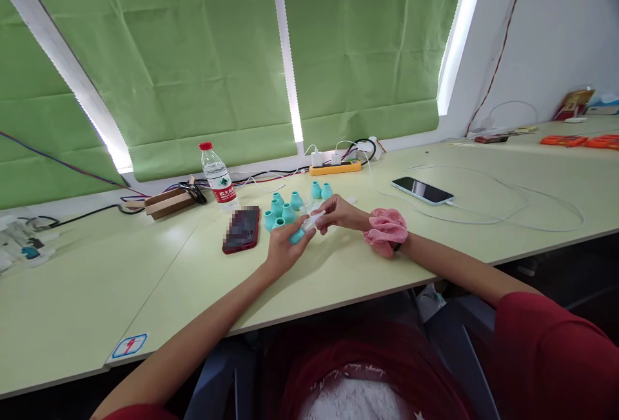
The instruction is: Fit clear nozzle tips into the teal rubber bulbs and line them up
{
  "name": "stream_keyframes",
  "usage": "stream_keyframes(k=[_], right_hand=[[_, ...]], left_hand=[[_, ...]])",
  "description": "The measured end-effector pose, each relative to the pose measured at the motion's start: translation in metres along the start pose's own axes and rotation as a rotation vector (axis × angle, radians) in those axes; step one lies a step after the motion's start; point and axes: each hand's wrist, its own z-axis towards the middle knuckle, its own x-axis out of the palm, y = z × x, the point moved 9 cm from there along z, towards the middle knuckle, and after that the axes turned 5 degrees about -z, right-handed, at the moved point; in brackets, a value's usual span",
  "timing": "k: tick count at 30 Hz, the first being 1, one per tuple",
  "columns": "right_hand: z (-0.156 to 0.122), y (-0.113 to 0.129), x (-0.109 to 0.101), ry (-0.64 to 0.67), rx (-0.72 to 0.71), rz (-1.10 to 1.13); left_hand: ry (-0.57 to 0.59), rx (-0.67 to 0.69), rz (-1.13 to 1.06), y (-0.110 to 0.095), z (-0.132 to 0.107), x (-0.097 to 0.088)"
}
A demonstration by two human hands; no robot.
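My left hand point(284, 249) is closed around a small teal vase-shaped piece point(296, 237), held just above the table. A whitish, see-through plastic part point(312, 221) sticks out of its upper right end. The fingers of my right hand point(335, 212) pinch the far end of that plastic part, so both hands meet over it. Whether the two parts are joined is too small to tell. Right behind my left hand stand several teal vase-shaped pieces point(288, 213) in a group. Two more teal pieces point(316, 190) stand a little further back.
Left of the hands lie a red-cased phone point(241, 230) and a water bottle point(220, 178) with a red cap. A yellow power strip point(335, 168) runs along the back. A charging phone point(422, 190) and its white cable point(512, 219) lie to the right. An open cardboard box point(169, 203) sits back left.
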Motion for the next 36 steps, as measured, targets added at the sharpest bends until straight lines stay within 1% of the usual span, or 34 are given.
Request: stream_keyframes(k=[2, 3, 4, 5, 8, 9, 10, 11, 12, 13, 15, 17, 19, 20, 22, 24, 25, 26, 27, 28, 29, 31, 32, 34, 35, 36], right_hand=[[0.002, 0.014, -0.004, -0.069, -0.067, -0.006], [0.002, 0.022, -0.011, -0.127, -0.107, -0.042], [0.001, 0.031, -0.023, -0.208, -0.149, -0.098], [-0.002, 0.041, -0.039, -0.318, -0.193, -0.169], [-0.026, 0.066, -0.108, -0.773, -0.293, -0.433], [-0.038, 0.07, -0.131, -0.935, -0.315, -0.519], [-0.049, 0.071, -0.15, -1.068, -0.322, -0.604], [-0.057, 0.069, -0.167, -1.163, -0.297, -0.694], [-0.06, 0.064, -0.18, -1.207, -0.249, -0.797], [-0.059, 0.056, -0.19, -1.202, -0.181, -0.895], [-0.053, 0.037, -0.202, -1.131, -0.023, -1.028], [-0.045, 0.018, -0.206, -1.03, 0.118, -1.076], [-0.039, 0.006, -0.205, -0.968, 0.21, -1.087], [-0.038, 0.003, -0.203, -0.958, 0.237, -1.096], [-0.038, 0.006, -0.2, -0.98, 0.261, -1.144], [-0.043, 0.018, -0.195, -1.056, 0.248, -1.205], [-0.046, 0.025, -0.19, -1.101, 0.221, -1.233], [-0.048, 0.033, -0.183, -1.131, 0.18, -1.255], [-0.047, 0.039, -0.173, -1.124, 0.127, -1.272], [-0.043, 0.043, -0.159, -1.062, 0.063, -1.283], [-0.034, 0.043, -0.142, -0.941, 0.002, -1.286], [-0.011, 0.03, -0.099, -0.568, -0.055, -1.251], [-0.004, 0.022, -0.079, -0.43, -0.059, -1.226], [0.006, 0.007, -0.05, -0.234, -0.054, -1.226], [0.009, 0.001, -0.041, -0.168, -0.051, -1.234], [0.011, -0.003, -0.038, -0.129, -0.045, -1.247]], left_hand=[[-0.038, -0.009, -0.031, -0.003, 0.001, -0.004], [-0.038, -0.001, -0.037, -0.005, 0.001, -0.004], [-0.031, 0.017, -0.036, -0.007, 0.001, -0.004], [-0.028, 0.047, -0.028, -0.009, 0.001, -0.005], [-0.056, 0.166, 0.063, -0.015, 0.001, -0.009], [-0.074, 0.197, 0.116, -0.015, 0.002, -0.011], [-0.089, 0.219, 0.172, -0.015, 0.002, -0.011], [-0.096, 0.231, 0.229, -0.013, 0.003, -0.011], [-0.099, 0.237, 0.28, -0.011, 0.004, -0.01], [-0.098, 0.236, 0.328, -0.009, 0.005, -0.01], [-0.09, 0.228, 0.416, -0.005, 0.007, -0.008], [-0.071, 0.217, 0.492, -0.003, 0.007, -0.006], [-0.03, 0.222, 0.556, -0.004, 0.006, -0.001], [-0.005, 0.233, 0.584, -0.006, 0.005, 0.002], [0.05, 0.267, 0.635, -0.01, 0.002, 0.011], [0.122, 0.312, 0.671, -0.013, -0.001, 0.022], [0.178, 0.338, 0.676, -0.013, -0.004, 0.03], [0.245, 0.362, 0.671, -0.013, -0.007, 0.038], [0.314, 0.379, 0.66, -0.011, -0.01, 0.046], [0.375, 0.387, 0.644, -0.008, -0.012, 0.052], [0.42, 0.383, 0.627, -0.005, -0.014, 0.056], [0.452, 0.353, 0.605, 0.001, -0.014, 0.059], [0.448, 0.342, 0.605, 0.002, -0.013, 0.059], [0.42, 0.344, 0.629, 0.001, -0.009, 0.06], [0.396, 0.349, 0.65, 0.0, -0.006, 0.06], [0.369, 0.349, 0.674, -0.002, -0.003, 0.061]])
